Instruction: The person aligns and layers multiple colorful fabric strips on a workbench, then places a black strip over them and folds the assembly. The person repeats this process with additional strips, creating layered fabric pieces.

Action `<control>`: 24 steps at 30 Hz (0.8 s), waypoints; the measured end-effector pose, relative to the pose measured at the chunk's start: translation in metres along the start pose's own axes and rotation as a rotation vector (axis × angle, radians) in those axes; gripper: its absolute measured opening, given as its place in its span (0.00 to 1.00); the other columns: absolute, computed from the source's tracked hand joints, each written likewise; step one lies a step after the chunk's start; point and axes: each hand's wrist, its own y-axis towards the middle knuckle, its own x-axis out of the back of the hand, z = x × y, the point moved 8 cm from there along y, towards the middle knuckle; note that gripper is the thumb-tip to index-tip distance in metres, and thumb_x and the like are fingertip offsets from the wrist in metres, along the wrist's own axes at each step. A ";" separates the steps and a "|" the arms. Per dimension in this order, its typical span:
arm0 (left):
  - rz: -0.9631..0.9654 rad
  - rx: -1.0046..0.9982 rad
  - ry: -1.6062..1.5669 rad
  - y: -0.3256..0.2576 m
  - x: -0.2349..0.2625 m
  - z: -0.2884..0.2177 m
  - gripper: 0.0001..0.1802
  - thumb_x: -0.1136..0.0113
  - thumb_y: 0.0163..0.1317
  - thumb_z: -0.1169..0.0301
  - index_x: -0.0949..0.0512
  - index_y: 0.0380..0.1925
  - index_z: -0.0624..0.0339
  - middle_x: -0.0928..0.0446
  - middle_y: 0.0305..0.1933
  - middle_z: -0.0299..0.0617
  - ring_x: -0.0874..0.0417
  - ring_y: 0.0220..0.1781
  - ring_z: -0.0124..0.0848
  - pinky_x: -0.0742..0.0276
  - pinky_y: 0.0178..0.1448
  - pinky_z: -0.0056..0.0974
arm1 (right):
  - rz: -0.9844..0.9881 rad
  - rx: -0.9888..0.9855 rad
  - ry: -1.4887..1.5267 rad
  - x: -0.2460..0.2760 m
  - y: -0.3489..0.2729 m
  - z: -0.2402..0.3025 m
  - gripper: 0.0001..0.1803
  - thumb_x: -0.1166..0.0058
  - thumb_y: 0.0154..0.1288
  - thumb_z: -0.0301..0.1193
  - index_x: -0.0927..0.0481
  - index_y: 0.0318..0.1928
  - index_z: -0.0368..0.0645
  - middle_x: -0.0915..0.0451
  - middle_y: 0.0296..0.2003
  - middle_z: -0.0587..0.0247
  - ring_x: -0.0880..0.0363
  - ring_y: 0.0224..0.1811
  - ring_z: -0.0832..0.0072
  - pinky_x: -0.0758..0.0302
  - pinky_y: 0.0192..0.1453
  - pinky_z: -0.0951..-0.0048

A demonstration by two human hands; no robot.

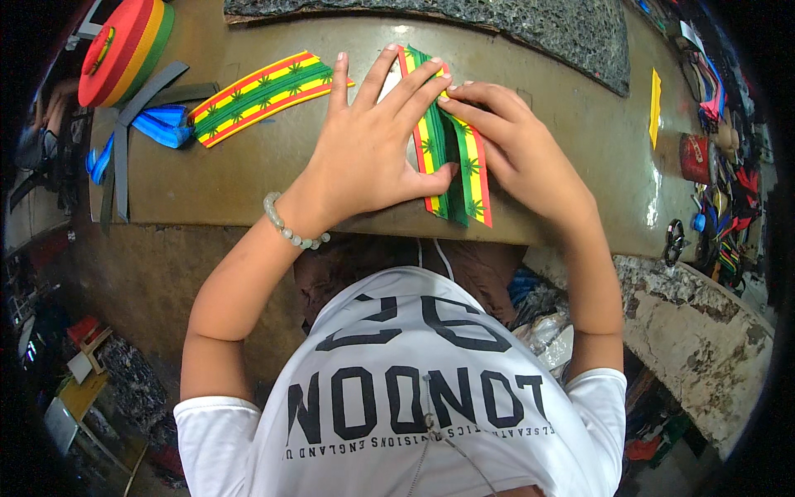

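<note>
Head view: both hands lie on a worn brown table [248, 178] in the upper middle of the frame, over a pair of red, yellow and green striped webbing strips [472, 178] that run nearly top to bottom in the picture, their long axis pointing from the far side of the table toward the person's chest; the left hand [368, 149] is spread wide, palm down, fingers fanned across the upper part of the strips and thumb pressed against their left edge; the right hand [517, 141] comes in from the right, fingers held together and flat, their tips meeting the left hand's fingertips on top of the strips near the upper end; neither hand pinches anything (both press the webbing flat); a pale beaded bracelet [290, 228] sits on the left wrist. The strips lie directly under and between the hands, their lower ends reaching the near table edge. At upper left, well apart, lies another striped strip [261, 91], beside a blue strap [166, 124], grey straps [141, 95] and a roll of the same striped webbing [124, 45].
</note>
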 end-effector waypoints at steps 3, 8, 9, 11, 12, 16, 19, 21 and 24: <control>0.019 0.013 -0.007 0.000 -0.001 0.002 0.50 0.34 0.48 0.45 0.35 0.72 0.48 0.36 0.77 0.36 0.44 0.80 0.49 0.58 0.78 0.70 | -0.034 0.027 -0.071 -0.003 -0.004 0.005 0.20 0.45 0.65 0.24 0.19 0.58 0.39 0.24 0.59 0.51 0.27 0.65 0.53 0.28 0.69 0.58; 0.030 0.019 0.001 0.001 -0.002 0.002 0.51 0.33 0.46 0.45 0.35 0.72 0.47 0.37 0.77 0.36 0.45 0.80 0.49 0.59 0.78 0.71 | -0.060 0.074 -0.159 -0.005 -0.006 0.007 0.19 0.43 0.63 0.24 0.18 0.55 0.39 0.22 0.58 0.53 0.26 0.65 0.54 0.26 0.68 0.59; 0.023 0.018 -0.010 0.001 -0.002 0.002 0.51 0.33 0.45 0.45 0.35 0.72 0.47 0.37 0.77 0.35 0.45 0.81 0.49 0.59 0.78 0.71 | -0.069 0.087 -0.165 -0.005 -0.007 0.007 0.19 0.42 0.62 0.23 0.18 0.54 0.39 0.21 0.57 0.54 0.26 0.65 0.55 0.25 0.67 0.59; 0.033 0.022 0.011 0.000 -0.003 0.002 0.52 0.33 0.45 0.45 0.35 0.72 0.47 0.37 0.77 0.35 0.46 0.81 0.49 0.60 0.78 0.72 | -0.095 0.108 -0.166 -0.004 -0.008 0.007 0.18 0.42 0.61 0.23 0.17 0.53 0.40 0.20 0.55 0.55 0.24 0.64 0.55 0.24 0.66 0.59; 0.027 0.020 -0.009 0.000 -0.003 0.001 0.52 0.32 0.45 0.45 0.35 0.72 0.47 0.37 0.77 0.34 0.46 0.81 0.49 0.60 0.78 0.72 | -0.112 0.116 -0.162 -0.004 -0.008 0.007 0.18 0.41 0.60 0.23 0.17 0.52 0.40 0.20 0.54 0.55 0.23 0.62 0.55 0.24 0.65 0.58; 0.032 0.025 -0.016 -0.001 -0.003 0.002 0.54 0.31 0.43 0.45 0.36 0.73 0.46 0.38 0.78 0.33 0.47 0.82 0.49 0.61 0.77 0.74 | -0.193 0.124 -0.122 -0.003 -0.010 0.008 0.18 0.40 0.57 0.22 0.17 0.51 0.39 0.18 0.51 0.55 0.20 0.58 0.54 0.22 0.62 0.58; 0.037 0.027 -0.017 -0.001 -0.003 0.002 0.55 0.30 0.41 0.44 0.36 0.73 0.45 0.38 0.78 0.32 0.49 0.82 0.49 0.62 0.77 0.75 | -0.217 0.123 -0.107 -0.002 -0.010 0.009 0.18 0.39 0.56 0.21 0.17 0.50 0.39 0.18 0.49 0.55 0.19 0.56 0.54 0.21 0.62 0.58; 0.040 0.029 -0.020 -0.001 -0.003 0.003 0.55 0.29 0.41 0.43 0.36 0.73 0.45 0.39 0.78 0.32 0.49 0.83 0.49 0.62 0.76 0.76 | -0.201 0.145 -0.133 -0.003 -0.010 0.011 0.19 0.40 0.55 0.21 0.17 0.50 0.39 0.18 0.49 0.55 0.19 0.56 0.54 0.21 0.62 0.58; 0.037 0.029 -0.023 0.000 -0.003 0.003 0.55 0.29 0.41 0.43 0.36 0.73 0.44 0.39 0.78 0.31 0.50 0.83 0.49 0.62 0.76 0.76 | -0.194 0.155 -0.164 -0.004 -0.009 0.012 0.19 0.40 0.54 0.21 0.17 0.50 0.39 0.18 0.49 0.55 0.19 0.56 0.55 0.21 0.62 0.58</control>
